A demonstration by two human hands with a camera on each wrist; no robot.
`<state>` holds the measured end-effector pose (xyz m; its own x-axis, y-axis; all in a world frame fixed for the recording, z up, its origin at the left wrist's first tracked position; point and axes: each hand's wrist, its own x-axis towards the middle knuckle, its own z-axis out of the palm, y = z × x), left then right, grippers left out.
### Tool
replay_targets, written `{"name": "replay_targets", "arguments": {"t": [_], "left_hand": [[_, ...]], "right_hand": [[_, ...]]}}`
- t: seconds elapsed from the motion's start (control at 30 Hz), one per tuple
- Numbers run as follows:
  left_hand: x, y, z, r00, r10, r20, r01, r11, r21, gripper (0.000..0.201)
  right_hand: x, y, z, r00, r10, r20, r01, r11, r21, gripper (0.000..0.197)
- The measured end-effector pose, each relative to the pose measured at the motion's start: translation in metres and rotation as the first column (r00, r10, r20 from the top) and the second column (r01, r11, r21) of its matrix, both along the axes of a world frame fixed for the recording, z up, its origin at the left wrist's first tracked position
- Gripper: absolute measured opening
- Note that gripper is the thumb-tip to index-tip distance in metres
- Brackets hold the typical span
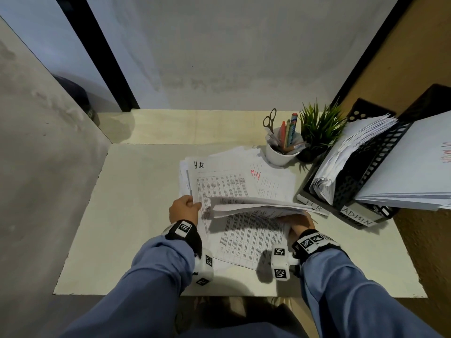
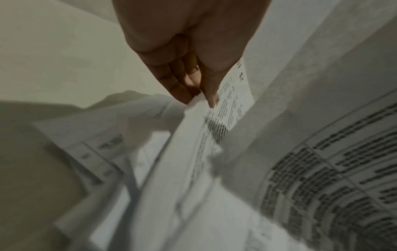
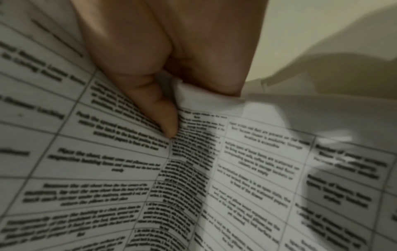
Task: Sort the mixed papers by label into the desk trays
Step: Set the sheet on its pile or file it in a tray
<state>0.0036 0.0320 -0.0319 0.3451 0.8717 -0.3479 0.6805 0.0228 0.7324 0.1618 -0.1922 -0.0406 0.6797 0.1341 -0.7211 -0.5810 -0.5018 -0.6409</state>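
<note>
On the pale desk (image 1: 136, 215), head view: the HR tray (image 1: 314, 206) and ADMIN tray (image 1: 356, 217) at the right already stood full, yet a mixed pile (image 1: 219, 181) remained, so plenty looked left. Left wrist: left hand (image 2: 189, 51) pinched a sheet's edge. Right wrist: right hand (image 3: 171, 59), grip clamped on lifted sheets (image 3: 236, 169).

top sheet (image 1: 220, 181): "H.R" | left tray (image 1: 314, 205): "H R" | right tray (image 1: 356, 215): "ADMIN"
</note>
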Motion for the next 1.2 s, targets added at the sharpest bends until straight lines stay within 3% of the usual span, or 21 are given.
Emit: {"name": "replay_targets", "arguments": {"t": [0.07,0.13,0.3,0.47,0.57,0.67,0.73,0.83,0.97,1.03,1.1,1.2], "left_hand": [[-0.008,0.001,0.003,0.995,0.037,0.094,-0.039,0.999,0.015,0.011],[-0.014,0.003,0.006,0.978,0.077,0.193,-0.075,0.997,-0.016,0.016],[-0.014,0.002,0.0,0.923,0.19,0.335,-0.076,0.943,-0.324,0.03],[-0.005,-0.011,0.019,0.934,0.172,0.313,-0.02,0.901,-0.434,0.036],[-0.001,-0.015,0.023,0.937,0.09,0.337,0.064,0.905,-0.421,0.016],[0.001,-0.024,0.03,0.895,0.142,0.423,0.121,0.834,-0.538,0.059],[0.007,-0.03,0.038,0.883,0.113,0.455,0.137,0.867,-0.479,0.068],[0.018,-0.034,0.059,0.858,-0.017,0.514,0.16,0.958,-0.236,0.021],[0.025,-0.036,0.102,0.781,-0.106,0.615,0.092,0.994,0.055,0.026],[0.025,-0.038,0.112,0.742,-0.099,0.663,0.059,0.995,0.083,0.024],[0.024,-0.041,0.111,0.766,-0.113,0.633,0.084,0.994,0.075,0.023],[0.018,-0.049,0.084,0.844,-0.147,0.515,0.196,0.98,-0.042,0.017]], "right_hand": [[0.0,-0.001,0.008,0.998,0.03,0.054,-0.031,0.999,0.009,0.059],[0.0,-0.002,0.011,0.995,-0.09,0.053,0.087,0.994,0.061,0.054],[-0.006,0.008,0.027,0.982,-0.187,0.019,0.181,0.97,0.161,0.03],[-0.005,0.014,0.021,0.972,-0.235,-0.011,0.228,0.932,0.281,0.027],[-0.005,0.016,0.027,0.979,-0.194,-0.063,0.204,0.924,0.324,0.029],[-0.008,0.024,0.043,0.973,-0.209,-0.097,0.23,0.894,0.384,0.041],[-0.009,0.032,0.057,0.976,-0.213,-0.053,0.214,0.872,0.44,0.042],[-0.01,0.041,0.087,0.972,-0.207,0.114,0.125,0.86,0.495,0.031],[-0.01,0.044,0.131,0.843,-0.171,0.51,-0.088,0.892,0.444,0.024],[-0.015,0.043,0.149,0.764,-0.211,0.609,-0.13,0.875,0.466,0.018],[-0.023,0.04,0.15,0.746,-0.223,0.628,-0.132,0.874,0.468,0.026],[-0.043,0.037,0.121,0.851,-0.09,0.518,-0.144,0.908,0.393,0.025]]}}
